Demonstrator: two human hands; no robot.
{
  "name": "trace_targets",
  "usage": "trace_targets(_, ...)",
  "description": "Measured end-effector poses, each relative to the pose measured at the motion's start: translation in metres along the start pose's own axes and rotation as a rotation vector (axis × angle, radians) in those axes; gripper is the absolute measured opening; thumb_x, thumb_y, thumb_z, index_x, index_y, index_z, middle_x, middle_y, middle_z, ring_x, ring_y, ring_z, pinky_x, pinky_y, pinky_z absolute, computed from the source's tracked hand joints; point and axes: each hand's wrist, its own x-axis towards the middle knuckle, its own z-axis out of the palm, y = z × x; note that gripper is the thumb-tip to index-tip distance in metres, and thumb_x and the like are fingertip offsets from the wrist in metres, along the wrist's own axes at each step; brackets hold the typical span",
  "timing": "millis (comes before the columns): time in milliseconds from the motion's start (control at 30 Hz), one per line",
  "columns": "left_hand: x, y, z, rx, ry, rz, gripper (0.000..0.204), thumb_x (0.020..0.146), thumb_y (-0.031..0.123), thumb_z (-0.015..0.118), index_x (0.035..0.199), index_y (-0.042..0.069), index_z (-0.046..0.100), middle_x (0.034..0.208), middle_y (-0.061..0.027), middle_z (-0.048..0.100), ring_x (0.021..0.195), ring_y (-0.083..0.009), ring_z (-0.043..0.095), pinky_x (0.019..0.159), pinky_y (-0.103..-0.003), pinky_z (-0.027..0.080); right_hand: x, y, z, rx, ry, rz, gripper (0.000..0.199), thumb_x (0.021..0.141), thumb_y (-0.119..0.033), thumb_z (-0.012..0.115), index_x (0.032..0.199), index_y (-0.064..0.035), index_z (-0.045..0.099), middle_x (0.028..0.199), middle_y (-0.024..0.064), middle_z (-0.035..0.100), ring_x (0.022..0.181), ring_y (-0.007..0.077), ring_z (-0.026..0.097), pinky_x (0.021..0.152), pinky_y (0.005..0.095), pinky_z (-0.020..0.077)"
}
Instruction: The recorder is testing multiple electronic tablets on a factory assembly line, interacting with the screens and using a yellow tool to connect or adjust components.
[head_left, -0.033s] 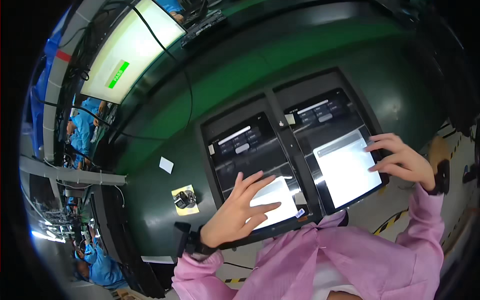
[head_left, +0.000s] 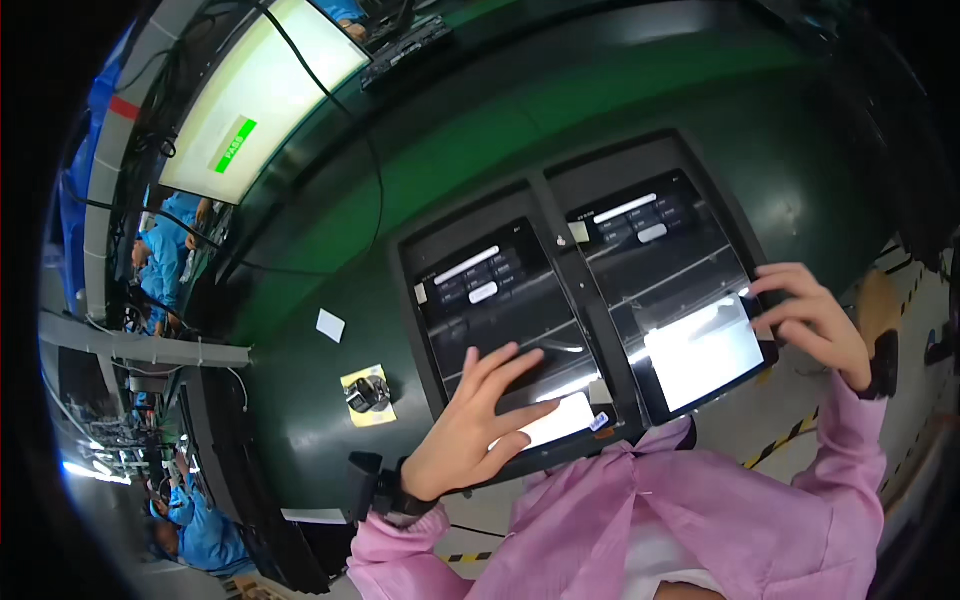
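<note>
Two tablets lie side by side in a black two-bay tray, split by a middle bar (head_left: pixel 598 325). Over the lower part of the left tablet (head_left: pixel 465 325) is my left hand (head_left: pixel 475 430), fingers spread, holding nothing. Its fingertips are at the screen, but I cannot tell whether they touch. My right hand (head_left: pixel 822 332) has its fingers apart at the right edge of the right tablet (head_left: pixel 668 275), also holding nothing. Each screen is dark with a search bar and small tiles at the top. A bright white panel fills the bottom of both, partly behind my left hand on the left one.
Left of the tray on the green table (head_left: pixel 300 440) are a small black device (head_left: pixel 367 394) on a yellow note and a white paper (head_left: pixel 330 326). A lit monitor (head_left: pixel 265 95) stands far left, with a black cable (head_left: pixel 380 190) hanging down. People in blue work beyond.
The white panels on both screens have shrunk downward, baring more dark screen. My right hand has shifted slightly right. My left hand is almost in the same place.
</note>
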Motion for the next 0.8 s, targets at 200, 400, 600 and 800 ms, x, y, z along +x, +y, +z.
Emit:
trace_targets(200, -0.009, 0.020, 0.035, 0.109, 0.080, -0.049, 0.046, 0.091, 0.044, 0.033, 0.118, 0.022, 0.062, 0.143, -0.0176, 0.028, 0.133, -0.0404, 0.018, 0.105, -0.062, 0.004, -0.043, 0.013, 0.051, 0.170, 0.478, 0.342, 0.038, 0.083, -0.009, 0.048, 0.120, -0.0024, 0.053, 0.129, 0.0104, 0.047, 0.121, 0.0221, 0.042, 0.100, 0.0317, 0.0289)
trace_targets(400, -0.001, 0.028, 0.044, 0.245, 0.063, -0.016, 0.048, 0.092, 0.048, 0.030, 0.120, 0.024, 0.061, 0.143, -0.0180, 0.028, 0.133, -0.0412, 0.018, 0.105, -0.062, 0.006, -0.052, 0.019, 0.073, 0.206, 0.530, 0.300, 0.039, 0.080, -0.010, 0.049, 0.117, -0.0007, 0.056, 0.132, 0.0107, 0.045, 0.126, 0.0261, 0.036, 0.106, 0.0368, 0.0239)
trace_targets(600, -0.007, 0.034, 0.042, 0.237, 0.156, -0.083, 0.057, 0.093, 0.055, 0.021, 0.118, 0.025, 0.062, 0.141, -0.0187, 0.031, 0.132, -0.0405, 0.020, 0.106, -0.060, 0.004, -0.049, 0.024, 0.084, 0.217, 0.611, 0.260, 0.042, 0.074, -0.006, 0.056, 0.116, -0.0032, 0.058, 0.130, 0.0095, 0.048, 0.128, 0.0294, 0.034, 0.107, 0.0405, 0.0224)
trace_targets(800, -0.018, 0.031, 0.030, 0.300, 0.284, -0.133, 0.056, 0.094, 0.054, 0.021, 0.123, 0.025, 0.059, 0.143, -0.0173, 0.029, 0.133, -0.0389, 0.020, 0.106, -0.060, 0.006, -0.043, 0.024, 0.091, 0.074, 0.668, 0.287, 0.038, 0.071, -0.004, 0.062, 0.110, -0.0027, 0.059, 0.124, 0.0083, 0.052, 0.127, 0.0308, 0.037, 0.106, 0.0411, 0.0266)
